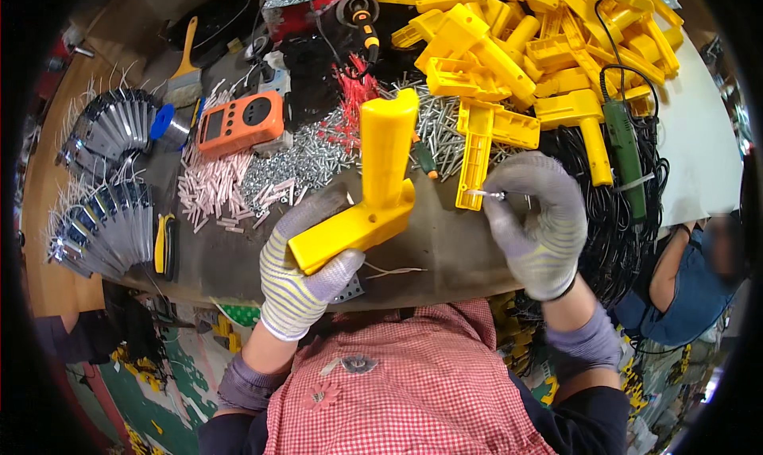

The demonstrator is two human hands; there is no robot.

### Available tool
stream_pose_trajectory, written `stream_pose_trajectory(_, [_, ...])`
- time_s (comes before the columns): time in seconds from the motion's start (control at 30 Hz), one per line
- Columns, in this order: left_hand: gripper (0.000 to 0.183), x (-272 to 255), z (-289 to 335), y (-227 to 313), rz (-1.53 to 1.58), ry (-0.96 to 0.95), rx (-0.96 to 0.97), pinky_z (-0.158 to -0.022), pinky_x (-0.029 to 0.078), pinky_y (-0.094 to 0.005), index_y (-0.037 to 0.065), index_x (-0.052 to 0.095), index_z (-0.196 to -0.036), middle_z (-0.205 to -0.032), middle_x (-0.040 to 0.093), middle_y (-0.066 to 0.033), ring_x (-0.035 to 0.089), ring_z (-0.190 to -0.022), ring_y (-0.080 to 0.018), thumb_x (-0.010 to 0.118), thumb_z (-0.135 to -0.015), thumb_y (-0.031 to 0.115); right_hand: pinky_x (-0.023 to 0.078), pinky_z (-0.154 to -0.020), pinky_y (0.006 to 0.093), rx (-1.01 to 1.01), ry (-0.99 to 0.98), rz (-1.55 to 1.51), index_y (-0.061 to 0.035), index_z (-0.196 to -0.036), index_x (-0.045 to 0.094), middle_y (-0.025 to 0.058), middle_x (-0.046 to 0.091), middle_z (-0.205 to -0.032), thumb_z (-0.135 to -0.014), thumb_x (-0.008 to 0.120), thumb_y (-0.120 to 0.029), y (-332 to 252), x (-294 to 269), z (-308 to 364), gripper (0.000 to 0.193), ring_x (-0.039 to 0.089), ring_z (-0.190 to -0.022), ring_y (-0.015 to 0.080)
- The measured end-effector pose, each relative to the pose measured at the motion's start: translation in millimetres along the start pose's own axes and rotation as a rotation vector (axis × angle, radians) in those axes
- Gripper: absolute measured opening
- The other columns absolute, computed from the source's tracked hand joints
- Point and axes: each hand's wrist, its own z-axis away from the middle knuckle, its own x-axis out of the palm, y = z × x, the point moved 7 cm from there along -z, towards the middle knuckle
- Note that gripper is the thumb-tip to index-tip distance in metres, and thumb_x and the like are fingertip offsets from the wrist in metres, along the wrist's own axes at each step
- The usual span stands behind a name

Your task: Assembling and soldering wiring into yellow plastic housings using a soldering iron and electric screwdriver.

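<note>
One yellow housing (373, 193) gripped in left hand (306, 268), one screw (477, 193) pinched in right hand (540, 224)

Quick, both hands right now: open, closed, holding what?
Left hand: closed on the yellow L-shaped plastic housing.
Right hand: closed, pinching a small silver metal screw.

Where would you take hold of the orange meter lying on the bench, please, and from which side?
Grip the orange meter across its two long edges, coming down from above. It lies flat, face up, so only those edges offer opposing surfaces. Its near end sits against pale sleeves and screws, and the blue spool crowds its left end.
</note>
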Motion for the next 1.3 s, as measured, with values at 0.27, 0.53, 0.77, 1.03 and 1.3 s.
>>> stream_pose_trajectory(0.27, [0.061,7.0,-0.5,12.6,-0.096,0.043,-0.062,-0.097,0.05,-0.0316,0.0,0.055,-0.134,-0.128,0.064,-0.0141,0.063,-0.114,-0.0202,0.078,-0.077,0.001,0.053,-0.066,0.0281,0.041,-0.033,-0.16,-0.0052,-0.095,0.064,0.0064,0.067,-0.086,-0.079,0.075,0.001,-29.2,54.8,-5.6,0.02,0.067,-0.073,0.0172])
stream_pose_trajectory(0.53, [0.056,-6.5,-1.3,31.4,-0.319,0.177,0.246,-0.092,0.052,-0.0325,0.002,0.062,-0.126,-0.123,0.066,-0.0172,0.065,-0.112,-0.0257,0.082,-0.075,0.012,0.053,-0.072,0.0367,-0.223,-0.237,0.152,-0.0103,-0.093,0.068,0.006,0.065,-0.095,-0.069,0.078,-0.008,-42.8,78.4,-8.6,0.026,0.063,-0.085,0.0267])
stream_pose_trajectory(0.77, [0.065,-16.1,-32.3,38.1,0.223,-0.045,-0.055,-0.092,0.048,-0.0298,-0.001,0.045,-0.141,-0.145,0.049,-0.0173,0.06,-0.106,-0.0166,0.069,-0.088,0.026,0.052,-0.073,0.0415,-0.575,-0.605,0.242,-0.0203,-0.1,0.07,0.0064,0.067,-0.107,-0.067,0.072,-0.023,-72.8,61.3,-4.3,0.033,0.064,-0.095,0.0255])
stream_pose_trajectory(1.03, [0.111,15.2,-6.3,3.7,-0.652,-0.485,0.215,-0.092,0.045,-0.0474,-0.001,0.036,-0.147,-0.111,0.06,-0.0197,0.058,-0.101,-0.0376,0.083,-0.061,0.052,0.048,-0.065,0.0352,-0.255,-0.699,0.485,-0.0126,-0.106,0.066,0.0039,0.063,-0.093,-0.078,0.063,-0.019,-4.8,52.4,56.3,0.028,0.062,-0.078,0.0216])
stream_pose_trajectory(1.3, [0.105,19.2,-3.2,1.3,-0.723,-0.489,0.193,-0.083,0.046,-0.0446,0.0,0.038,-0.147,-0.097,0.062,-0.015,0.059,-0.09,-0.0348,0.082,-0.063,0.043,0.048,-0.062,0.0364,-0.219,-0.639,0.505,-0.0133,-0.103,0.068,0.0027,0.064,-0.092,-0.072,0.07,-0.017,-13.5,48.5,36.2,0.032,0.062,-0.076,0.0212])
